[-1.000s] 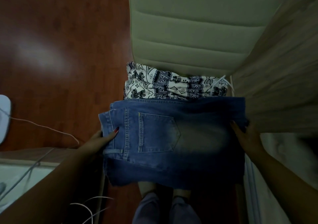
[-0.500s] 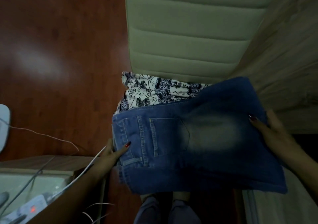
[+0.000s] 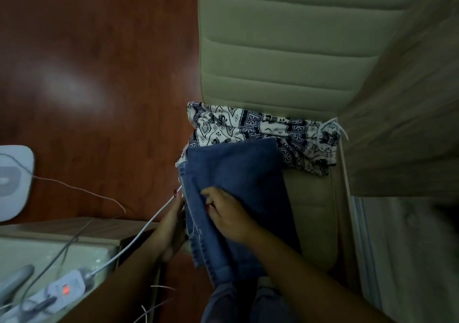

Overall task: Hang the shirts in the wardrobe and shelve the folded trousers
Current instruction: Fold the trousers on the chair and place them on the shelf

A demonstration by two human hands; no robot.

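Observation:
A pair of blue jeans [image 3: 238, 188], folded over into a narrow stack, is held above the near end of a pale green padded bench [image 3: 285, 57]. My left hand [image 3: 171, 228] grips the jeans' left edge. My right hand [image 3: 228, 216] lies on top of the fold, fingers pinching the denim near that same edge. Behind the jeans, black-and-white patterned trousers [image 3: 263, 131] with a white drawstring lie folded across the bench.
A wooden wardrobe panel [image 3: 407, 114] rises on the right. At lower left stands a side table [image 3: 62, 243] with a power strip [image 3: 64, 290] and white cables [image 3: 139, 235]. A white device [image 3: 12, 181] sits on the red-brown floor [image 3: 99, 74]. My feet [image 3: 248, 303] show below.
My right hand swept the jeans' right half over to the left, folding them in two. It now rests on top near my left hand.

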